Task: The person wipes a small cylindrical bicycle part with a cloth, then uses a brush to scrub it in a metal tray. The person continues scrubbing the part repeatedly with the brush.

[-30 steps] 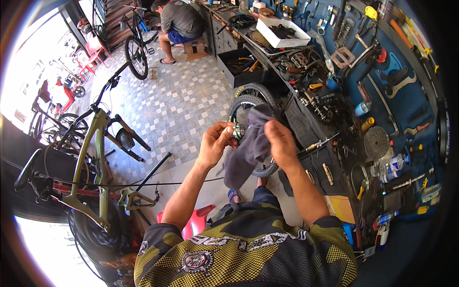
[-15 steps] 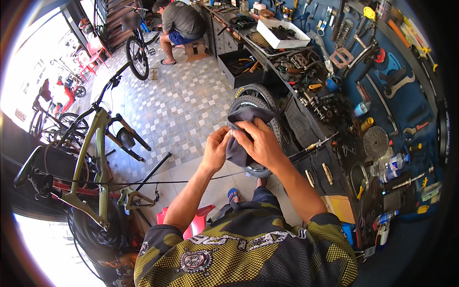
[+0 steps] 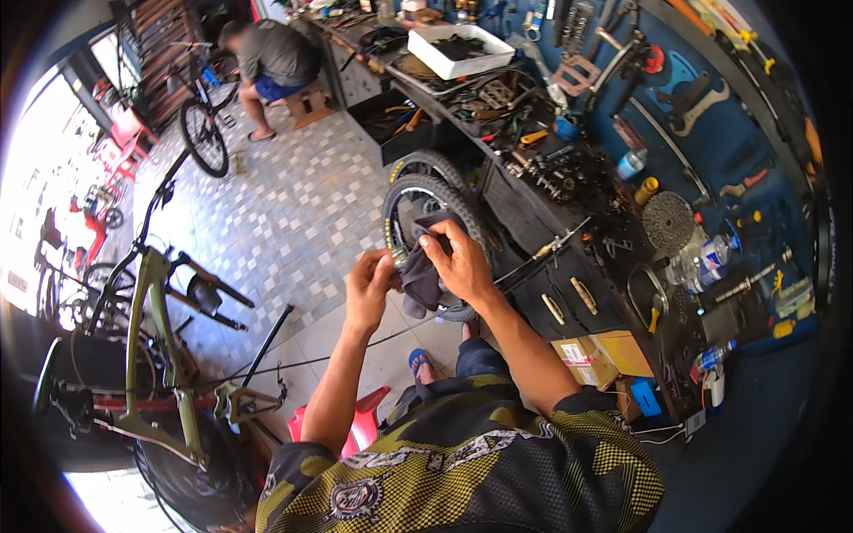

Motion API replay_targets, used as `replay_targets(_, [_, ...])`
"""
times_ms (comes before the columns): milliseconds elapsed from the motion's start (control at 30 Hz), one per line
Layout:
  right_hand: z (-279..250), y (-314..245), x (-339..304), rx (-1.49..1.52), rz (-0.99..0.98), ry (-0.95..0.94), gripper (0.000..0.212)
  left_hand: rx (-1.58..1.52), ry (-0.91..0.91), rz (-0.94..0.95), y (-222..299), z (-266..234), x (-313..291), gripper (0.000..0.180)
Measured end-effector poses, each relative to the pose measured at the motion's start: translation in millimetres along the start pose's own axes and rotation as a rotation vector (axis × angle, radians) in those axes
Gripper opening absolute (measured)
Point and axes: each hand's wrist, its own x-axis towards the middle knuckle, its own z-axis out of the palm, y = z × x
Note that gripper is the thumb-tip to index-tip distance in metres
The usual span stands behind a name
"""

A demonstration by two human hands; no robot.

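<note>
Right grip (image 3: pixel 455 266), head view: clamped on a dark grey cloth (image 3: pixel 425 289), held in front of the body. Left grip (image 3: pixel 366 282): fingertips together on a small shiny part (image 3: pixel 398 257), partly hidden, just beside the cloth. Markings noted: yellow lettering on the tyres (image 3: pixel 388 226) beyond; white lettering and a round badge (image 3: pixel 355 497) on the shirt (image 3: pixel 418 489); a white-and-red label on the cardboard box (image 3: pixel 604 361) at right; a blue label on a plastic bottle (image 3: pixel 713 255).

Workbench (image 3: pixel 611 322), your one o'clock: white basket (image 3: pixel 462 62), your twelve; metal parts (image 3: pixel 542 173), two pale-handled tools (image 3: pixel 583 296), your one. Tiled floor (image 3: pixel 293 204), your eleven: one bicycle (image 3: pixel 211 105) stands.
</note>
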Motion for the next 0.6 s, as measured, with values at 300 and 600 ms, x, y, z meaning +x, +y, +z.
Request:
replay_targets(300, [-109,73,122,0.218,0.149,0.255,0.035,-0.175,0.190,-0.247,-47,-17,-32,0.027])
replay_targets(600, [-135,136,103,0.246,0.138,-0.098,0.055,-0.443,0.193,-0.327,-55,38,5,0.025])
